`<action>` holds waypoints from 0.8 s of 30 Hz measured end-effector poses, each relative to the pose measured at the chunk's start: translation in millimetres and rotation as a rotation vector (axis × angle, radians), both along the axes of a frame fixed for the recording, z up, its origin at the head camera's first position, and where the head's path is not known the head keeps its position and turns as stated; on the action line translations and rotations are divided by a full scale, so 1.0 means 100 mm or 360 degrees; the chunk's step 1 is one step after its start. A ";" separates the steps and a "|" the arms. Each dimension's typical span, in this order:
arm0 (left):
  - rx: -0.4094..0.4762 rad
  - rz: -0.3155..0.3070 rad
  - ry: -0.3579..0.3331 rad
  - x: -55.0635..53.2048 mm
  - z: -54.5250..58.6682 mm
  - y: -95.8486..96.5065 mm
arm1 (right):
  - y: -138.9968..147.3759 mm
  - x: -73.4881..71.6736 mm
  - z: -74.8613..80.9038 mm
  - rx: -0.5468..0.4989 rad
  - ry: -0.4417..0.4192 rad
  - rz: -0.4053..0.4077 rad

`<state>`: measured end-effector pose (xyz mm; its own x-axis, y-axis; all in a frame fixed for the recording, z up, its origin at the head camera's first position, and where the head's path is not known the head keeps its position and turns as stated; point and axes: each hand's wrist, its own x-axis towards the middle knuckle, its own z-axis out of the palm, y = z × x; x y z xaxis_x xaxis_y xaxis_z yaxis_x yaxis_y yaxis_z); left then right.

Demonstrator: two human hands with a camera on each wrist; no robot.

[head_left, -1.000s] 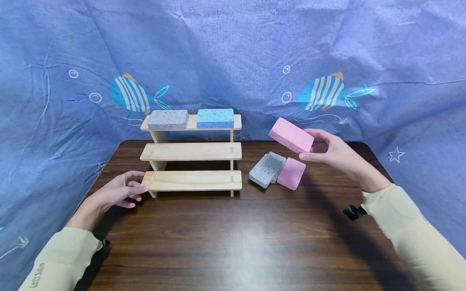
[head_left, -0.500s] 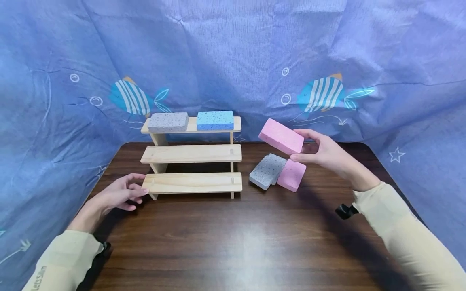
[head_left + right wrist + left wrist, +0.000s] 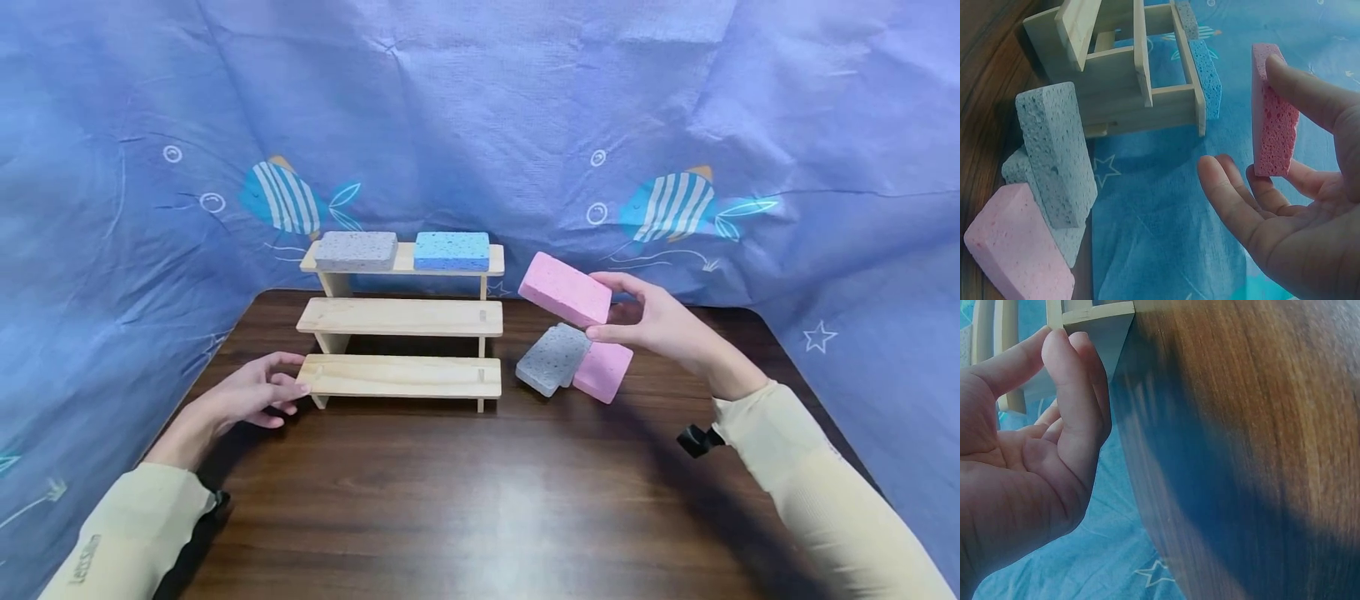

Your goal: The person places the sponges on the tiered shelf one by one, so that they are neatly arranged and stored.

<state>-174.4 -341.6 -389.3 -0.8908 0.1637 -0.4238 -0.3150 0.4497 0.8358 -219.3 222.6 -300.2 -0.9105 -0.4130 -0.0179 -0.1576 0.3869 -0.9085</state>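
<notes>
A pink sponge [image 3: 564, 289] [image 3: 1272, 125] hangs in the air, pinched at its right end by the thumb and fingers of my right hand [image 3: 651, 325]. Below it on the table lie two overlapping grey sponges [image 3: 550, 358] and another pink sponge [image 3: 604, 371] against them. The three-tier wooden stand [image 3: 405, 317] is to the left. On its top tier sit a grey sponge [image 3: 356, 250] at left and a blue sponge [image 3: 452, 250] at right. My left hand [image 3: 251, 392] [image 3: 1054, 444] holds the left end of the lowest tier between thumb and fingers.
The dark wooden table [image 3: 420, 500] runs under everything. Behind it hangs a blue cloth [image 3: 480, 108] printed with fish and stars, close to the back of the stand.
My right hand has carried the pink sponge leftward, from above the lying pink sponge to above the grey ones. My left hand stays at the stand. The camera view has shifted slightly.
</notes>
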 end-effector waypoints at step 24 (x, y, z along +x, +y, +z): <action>-0.0053 -0.0012 0.0006 -0.03 -0.03 0.01 | -0.34 -0.07 0.06 0.0025 0.0103 0.0228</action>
<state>-177.7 -341.0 -392.1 -0.8914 0.1560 -0.4256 -0.3083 0.4797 0.8215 -226.3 188.3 -293.7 -0.8417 -0.5391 0.0312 -0.2702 0.3705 -0.8887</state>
